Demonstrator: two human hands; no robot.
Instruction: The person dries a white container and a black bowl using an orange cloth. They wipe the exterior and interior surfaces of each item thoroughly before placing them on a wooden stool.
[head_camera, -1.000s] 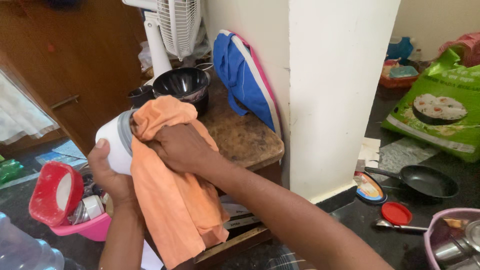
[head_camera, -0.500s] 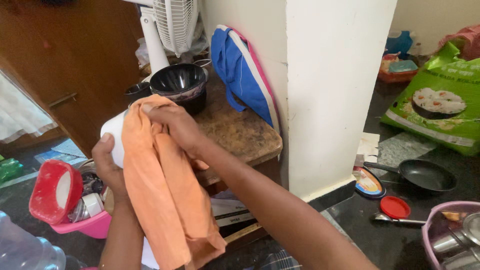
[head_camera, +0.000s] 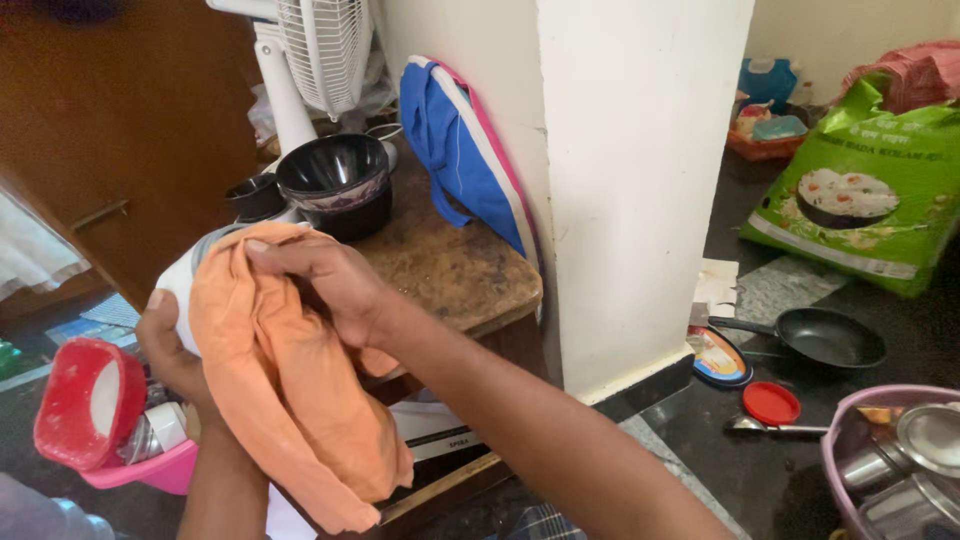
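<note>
Over on the far left, a red lid (head_camera: 85, 400) is leaning in a pink tub (head_camera: 150, 468) with a small white-capped bottle (head_camera: 160, 428) beside it. Just above that, the person's left hand (head_camera: 170, 350) is wrapping around the underside of a white container (head_camera: 185, 285), fingers closed on it and holding it up off the surfaces, tilted in front of the wooden table. Their right hand (head_camera: 325, 285) is pressing an orange cloth (head_camera: 290, 390) flat against the container's side, fingers spread over the fabric, and the rest of the cloth is hanging down loosely below the forearm. So the two hands are sitting close together, both on the same container, one gripping it and one covering it with cloth.

Behind them, dark bowls (head_camera: 335, 185) are sitting stacked on the wooden table (head_camera: 455, 275), next to the white stand of a fan (head_camera: 320, 50). A blue bag (head_camera: 455, 150) is leaning against the white pillar (head_camera: 640, 180). Further right, on the dark floor, a small black pan (head_camera: 825, 338), a red cap (head_camera: 771, 403) and a green sack (head_camera: 860, 195) are lying well apart from the hands.
</note>
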